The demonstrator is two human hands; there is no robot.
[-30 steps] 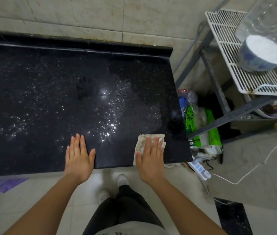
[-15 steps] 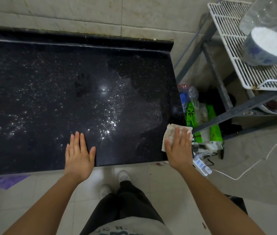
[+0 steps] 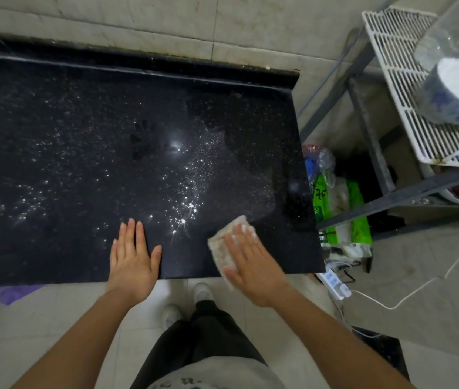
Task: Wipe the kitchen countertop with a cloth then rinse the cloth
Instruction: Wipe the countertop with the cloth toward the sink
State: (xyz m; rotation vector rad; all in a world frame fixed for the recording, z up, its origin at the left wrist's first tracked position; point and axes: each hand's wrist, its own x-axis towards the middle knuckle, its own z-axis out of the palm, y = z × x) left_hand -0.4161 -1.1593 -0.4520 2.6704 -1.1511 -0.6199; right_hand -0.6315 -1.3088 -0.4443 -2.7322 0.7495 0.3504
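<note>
While left hand (image 3: pixel 133 256) lies flat on countertop (image 3: pixel 82 136), right hand (image 3: pixel 253 265), also flat, presses cloth (image 3: pixel 220 247) beneath palm.

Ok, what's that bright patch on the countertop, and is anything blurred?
Head view: the patch is glare, a light mirrored in the glossy black countertop, sparkling specks around it; same head view, the right hand and the cloth under it are motion-blurred, the left hand sharp; the wide lens bows the countertop's edges.
</note>
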